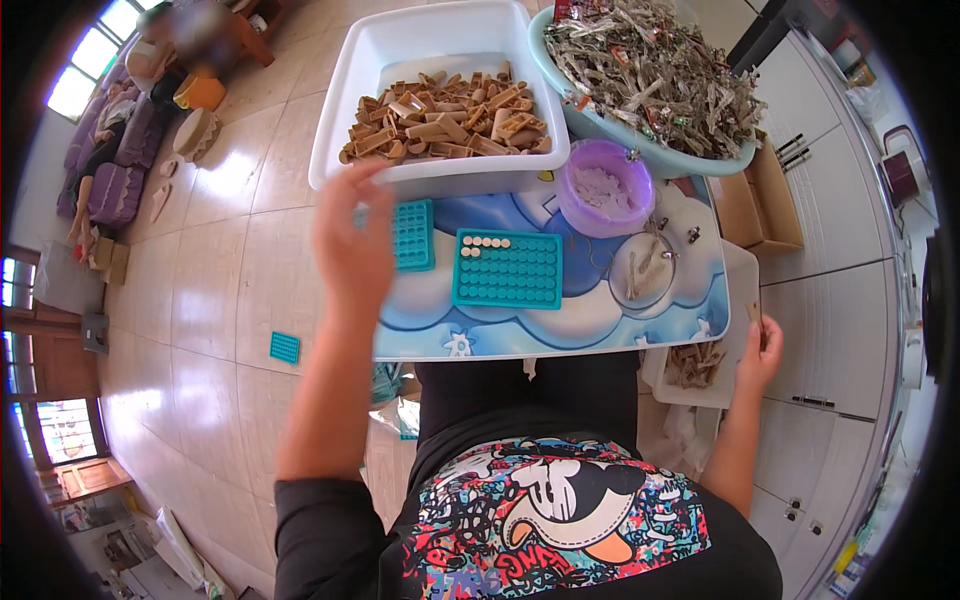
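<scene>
Black T-shirt with a multicolour cartoon print (pixel 560 510), nearest the lens. Small thin brown piece (pixel 754 312): pinched thumb-to-finger in right hand (pixel 763 352), fingers narrow, probably since it's too slim for a full grip. Piece is off the table's right edge, near the white plastic bin (pixel 741 283) of similar scraps; far from left hand (pixel 355 240), tabletop between. Left hand raised at the near left corner of the white rectangular plastic tub (pixel 440 40) of brown half-tube parts (pixel 440 125); blurred, can't tell if it holds anything. Blue cloud-patterned tabletop (pixel 480 338) centre: teal gridded tray (pixel 510 280), a few white discs in its upper-left pockets; second teal tray (pixel 412 240) partly behind left hand. Round purple tub (pixel 605 229) to the right, likely placed there for easy reach.
</scene>
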### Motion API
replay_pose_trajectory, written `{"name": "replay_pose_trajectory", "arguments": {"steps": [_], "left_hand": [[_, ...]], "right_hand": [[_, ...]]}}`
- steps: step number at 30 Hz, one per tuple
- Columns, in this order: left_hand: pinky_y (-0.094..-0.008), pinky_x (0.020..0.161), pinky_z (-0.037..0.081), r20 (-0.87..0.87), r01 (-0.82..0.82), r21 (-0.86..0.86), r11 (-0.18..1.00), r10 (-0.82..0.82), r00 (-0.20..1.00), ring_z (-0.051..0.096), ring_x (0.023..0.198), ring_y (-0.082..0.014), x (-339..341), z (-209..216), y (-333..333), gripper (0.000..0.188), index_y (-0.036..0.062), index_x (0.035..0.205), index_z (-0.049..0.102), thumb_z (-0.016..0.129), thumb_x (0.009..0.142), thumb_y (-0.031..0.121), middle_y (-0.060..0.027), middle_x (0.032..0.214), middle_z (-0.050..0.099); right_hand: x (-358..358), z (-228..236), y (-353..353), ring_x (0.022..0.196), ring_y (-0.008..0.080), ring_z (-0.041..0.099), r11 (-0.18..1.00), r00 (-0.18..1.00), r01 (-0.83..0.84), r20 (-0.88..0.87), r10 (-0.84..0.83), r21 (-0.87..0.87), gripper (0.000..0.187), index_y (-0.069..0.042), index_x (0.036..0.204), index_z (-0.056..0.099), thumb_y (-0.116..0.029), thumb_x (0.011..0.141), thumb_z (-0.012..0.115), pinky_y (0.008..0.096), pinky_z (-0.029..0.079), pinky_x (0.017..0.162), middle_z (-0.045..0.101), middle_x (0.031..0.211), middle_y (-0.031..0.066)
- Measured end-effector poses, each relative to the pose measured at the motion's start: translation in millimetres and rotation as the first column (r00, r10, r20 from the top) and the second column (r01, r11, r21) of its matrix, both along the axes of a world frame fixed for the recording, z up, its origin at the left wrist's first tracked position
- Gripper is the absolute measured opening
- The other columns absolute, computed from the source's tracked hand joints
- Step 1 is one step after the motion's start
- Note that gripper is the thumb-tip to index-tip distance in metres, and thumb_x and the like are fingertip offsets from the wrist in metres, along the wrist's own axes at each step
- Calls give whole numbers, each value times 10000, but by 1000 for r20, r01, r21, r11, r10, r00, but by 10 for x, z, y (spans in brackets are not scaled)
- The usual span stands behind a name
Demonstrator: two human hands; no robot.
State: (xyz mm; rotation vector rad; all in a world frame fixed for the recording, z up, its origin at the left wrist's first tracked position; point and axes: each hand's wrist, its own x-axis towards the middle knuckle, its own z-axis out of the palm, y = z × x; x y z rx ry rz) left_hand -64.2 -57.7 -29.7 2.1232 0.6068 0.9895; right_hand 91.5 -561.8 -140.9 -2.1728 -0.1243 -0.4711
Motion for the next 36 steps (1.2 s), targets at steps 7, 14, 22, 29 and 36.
{"name": "replay_pose_trajectory", "arguments": {"steps": [7,14,22,29,36], "left_hand": [[-339,840,460,-226,0,45,999,10,974,586,976,-253,397,221,911,225,62,1056,637,526,865,104,-129,1067,615],[-340,899,430,-497,400,206,893,-257,829,576,1022,-292,585,221,769,261,38,1084,617,549,888,197,-151,1090,619],[-382,896,433,-504,81,473,877,194,842,564,1053,-282,612,390,1028,260,85,1023,659,539,889,273,-104,1071,641],[-417,1005,363,-640,360,698,619,315,701,466,1213,-263,1228,88,1512,310,140,1138,621,539,841,104,-82,1142,623],[-419,897,438,-810,461,568,682,367,457,594,1009,-300,1394,135,1538,235,128,1047,654,507,864,151,-107,1041,640]], "right_hand": [[-56,-704,-681,908,227,577,895,986,46,-125,-113,-443,209,3,1030,591,-115,857,588,346,447,835,601,984,120],[-248,71,735,923,290,572,940,970,-195,89,228,-279,155,0,964,606,-76,831,580,358,446,828,603,980,141],[-669,267,1884,777,305,577,739,713,-639,194,673,-213,147,-9,868,605,30,730,633,369,467,699,603,855,132],[-672,161,1981,766,307,577,758,723,-611,228,652,-230,143,-12,858,607,22,724,639,375,469,686,603,839,121],[-682,142,1969,771,300,576,730,690,-628,242,682,-269,170,0,866,607,54,708,639,362,467,687,604,864,123]]}}
